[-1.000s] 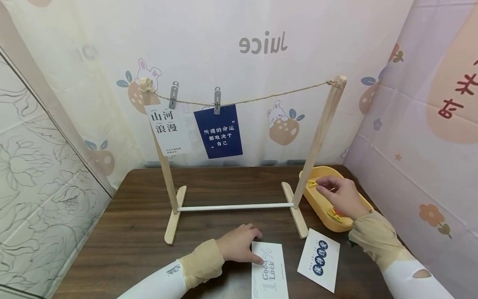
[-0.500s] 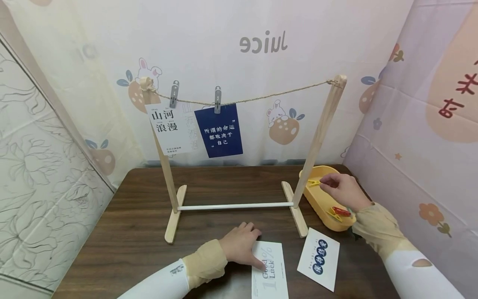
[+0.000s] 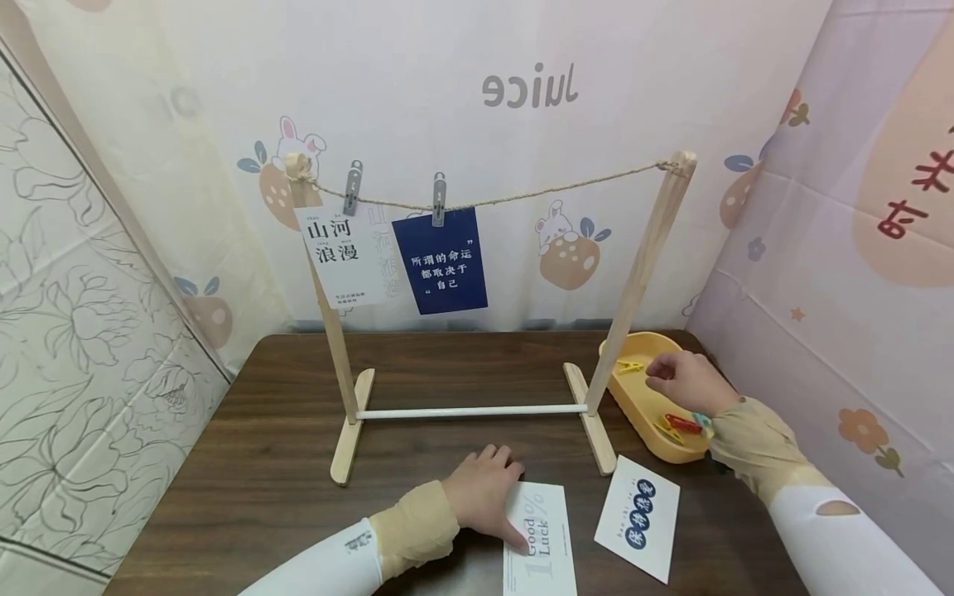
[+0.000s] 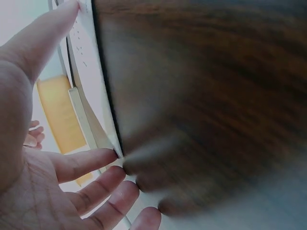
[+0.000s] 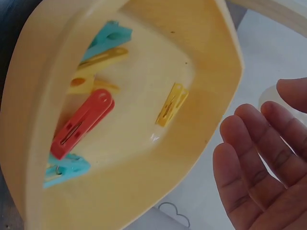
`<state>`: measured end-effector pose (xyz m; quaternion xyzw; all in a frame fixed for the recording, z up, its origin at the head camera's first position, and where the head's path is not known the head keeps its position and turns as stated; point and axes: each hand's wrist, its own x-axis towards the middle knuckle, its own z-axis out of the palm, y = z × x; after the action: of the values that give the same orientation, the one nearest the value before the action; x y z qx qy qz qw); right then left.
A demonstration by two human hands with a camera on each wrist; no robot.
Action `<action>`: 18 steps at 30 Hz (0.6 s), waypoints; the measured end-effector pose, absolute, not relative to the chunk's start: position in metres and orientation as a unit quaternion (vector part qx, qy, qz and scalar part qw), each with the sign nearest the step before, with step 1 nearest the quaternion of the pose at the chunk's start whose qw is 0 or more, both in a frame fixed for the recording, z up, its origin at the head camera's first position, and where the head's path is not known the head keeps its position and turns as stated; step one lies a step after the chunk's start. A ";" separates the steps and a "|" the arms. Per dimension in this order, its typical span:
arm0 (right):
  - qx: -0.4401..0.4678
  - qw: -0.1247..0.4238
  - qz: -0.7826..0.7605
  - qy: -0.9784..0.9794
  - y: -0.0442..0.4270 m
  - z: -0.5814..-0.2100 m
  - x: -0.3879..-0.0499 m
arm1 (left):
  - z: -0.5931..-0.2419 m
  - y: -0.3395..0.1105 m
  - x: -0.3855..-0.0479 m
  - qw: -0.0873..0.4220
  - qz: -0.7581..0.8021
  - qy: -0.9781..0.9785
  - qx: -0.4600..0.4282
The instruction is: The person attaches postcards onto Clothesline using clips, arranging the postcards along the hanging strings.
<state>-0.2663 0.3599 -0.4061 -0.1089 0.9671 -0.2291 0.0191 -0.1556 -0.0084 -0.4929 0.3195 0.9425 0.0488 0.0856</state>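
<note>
We see a brown table point(image 3: 268, 447) under the left hand point(image 3: 484, 492) and the right hand point(image 3: 689, 381). A wooden stand point(image 3: 641, 275) rises in front of the left hand, and a yellow tray point(image 3: 639, 402) is by the right. The Good Luck card point(image 3: 546, 542) lies under the left thumb; a second card point(image 3: 638, 517) is to that hand's right. Both our hands are loose and grip nothing. In the tray, a yellow clip point(image 5: 172, 104) sits near the right fingertips, a red clip point(image 5: 84, 124) farther off.
</note>
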 end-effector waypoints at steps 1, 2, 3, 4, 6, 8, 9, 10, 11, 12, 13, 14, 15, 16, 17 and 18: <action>-0.107 0.025 -0.226 0.968 0.361 -0.407 -0.267 | -0.494 -0.008 -0.155 0.083 0.045 0.943 0.319; -0.106 0.031 -0.224 0.968 0.362 -0.408 -0.268 | -0.494 -0.008 -0.155 0.081 0.043 0.944 0.318; -0.106 0.035 -0.222 0.969 0.363 -0.409 -0.269 | -0.494 -0.007 -0.155 0.080 0.040 0.944 0.317; -0.105 0.040 -0.219 0.969 0.364 -0.409 -0.270 | -0.494 -0.007 -0.155 0.079 0.039 0.945 0.315; -0.105 0.046 -0.208 0.971 0.366 -0.410 -0.272 | -0.493 -0.006 -0.155 0.080 0.037 0.946 0.312; -0.106 0.051 -0.191 0.974 0.368 -0.411 -0.274 | -0.493 -0.006 -0.155 0.082 0.036 0.946 0.310; -0.106 0.053 -0.183 0.976 0.369 -0.411 -0.274 | -0.492 -0.006 -0.155 0.082 0.036 0.947 0.310; -0.106 0.056 -0.175 0.977 0.370 -0.411 -0.274 | -0.491 -0.006 -0.155 0.082 0.037 0.947 0.309; -0.106 0.059 -0.167 0.978 0.372 -0.411 -0.274 | -0.491 -0.006 -0.155 0.080 0.037 0.947 0.310; -0.106 0.063 -0.160 0.979 0.373 -0.412 -0.275 | -0.491 -0.007 -0.155 0.079 0.036 0.946 0.311; -0.106 0.068 -0.154 0.980 0.374 -0.412 -0.275 | -0.490 -0.007 -0.155 0.077 0.037 0.946 0.313; -0.105 0.073 -0.152 0.980 0.375 -0.412 -0.275 | -0.490 -0.007 -0.155 0.075 0.037 0.945 0.315; -0.103 0.079 -0.147 0.981 0.377 -0.413 -0.276 | -0.491 -0.007 -0.155 0.073 0.036 0.945 0.317; -0.102 0.086 -0.143 0.981 0.378 -0.414 -0.277 | -0.491 -0.008 -0.156 0.072 0.035 0.944 0.319; -0.101 0.096 -0.139 0.981 0.379 -0.415 -0.278 | -0.491 -0.008 -0.156 0.072 0.034 0.944 0.321; -0.100 0.105 -0.135 0.980 0.381 -0.416 -0.280 | -0.490 -0.008 -0.156 0.072 0.033 0.943 0.322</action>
<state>-0.2799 0.3808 -0.4164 -0.1002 0.9802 -0.1352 0.1045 -0.1564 -0.0084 -0.4905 0.3222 0.9433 0.0327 0.0725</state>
